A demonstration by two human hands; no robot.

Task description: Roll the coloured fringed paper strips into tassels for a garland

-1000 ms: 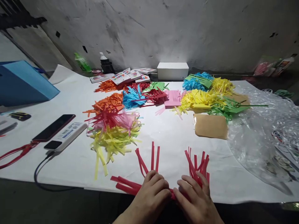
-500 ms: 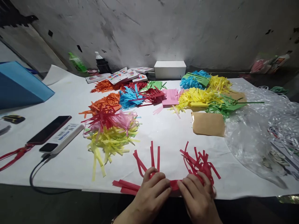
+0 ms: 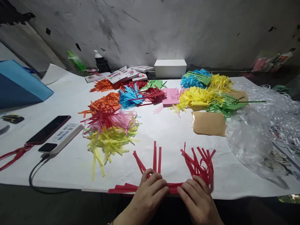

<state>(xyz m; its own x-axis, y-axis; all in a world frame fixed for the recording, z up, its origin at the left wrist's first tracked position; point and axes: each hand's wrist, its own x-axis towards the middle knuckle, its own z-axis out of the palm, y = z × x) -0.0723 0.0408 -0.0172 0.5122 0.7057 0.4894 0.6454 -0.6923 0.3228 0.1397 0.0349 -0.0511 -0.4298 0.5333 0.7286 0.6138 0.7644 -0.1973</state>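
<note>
Both hands are at the table's front edge on a fringed red paper strip [image 3: 173, 187]. My left hand [image 3: 152, 190] has its fingers closed over the left part of the strip, with red tails fanning out behind and to its left. To the right, my right hand [image 3: 197, 195] presses its bent fingers on the strip's right part, where a bunch of red tails [image 3: 201, 161] stands up behind it. A short flat band of red paper shows between the two hands. Both thumbs are mostly hidden.
Colourful fringed bundles [image 3: 110, 140] lie at left and across the back. A brown card [image 3: 209, 123] and clear plastic bags [image 3: 250, 143] are at right. A phone [image 3: 49, 129], a white power bank [image 3: 62, 139] with a cable, and a blue box [image 3: 21, 82] are at left.
Both hands have shifted slightly left along the red strip. The red tails on the right have spread and moved a little left, and those at the far left reach farther out.
</note>
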